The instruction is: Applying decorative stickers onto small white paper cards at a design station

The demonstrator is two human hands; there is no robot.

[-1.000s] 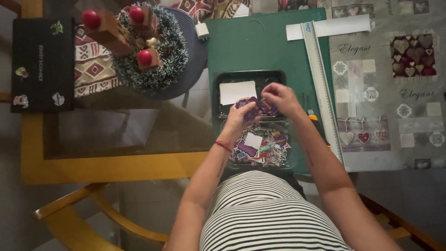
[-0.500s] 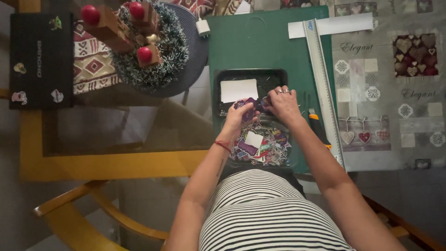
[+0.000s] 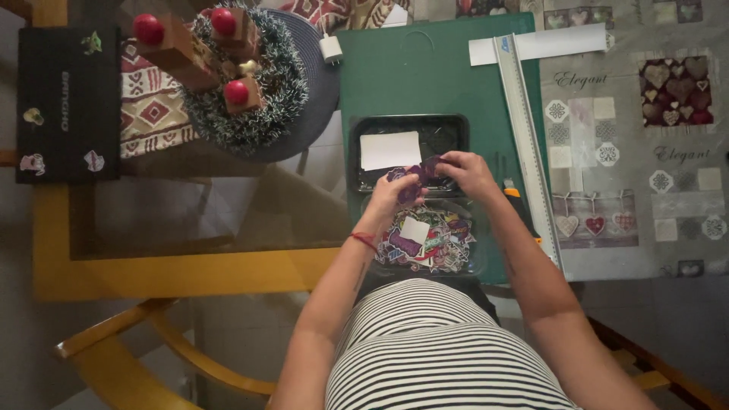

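My left hand (image 3: 392,193) and my right hand (image 3: 467,171) meet over a black plastic tray (image 3: 440,129) and pinch a small purple paper cutout (image 3: 418,172) between their fingertips. A white card (image 3: 389,150) lies in the black tray. Just below it, a clear tray (image 3: 472,262) holds a heap of several colourful cutouts (image 3: 437,243), with a small white square on top. Both trays rest on a green cutting mat (image 3: 410,68). A red string circles my left wrist.
A long metal ruler (image 3: 529,144) runs along the mat's right edge, with a white paper strip (image 3: 547,43) across its top. A wreath with red balls (image 3: 228,72) stands on a round mat at the upper left. A black laptop (image 3: 67,102) lies far left. Patterned cloth (image 3: 645,137) covers the right.
Both hands have shifted slightly up and together over the black tray, still working the purple cutout. Nothing else has moved.
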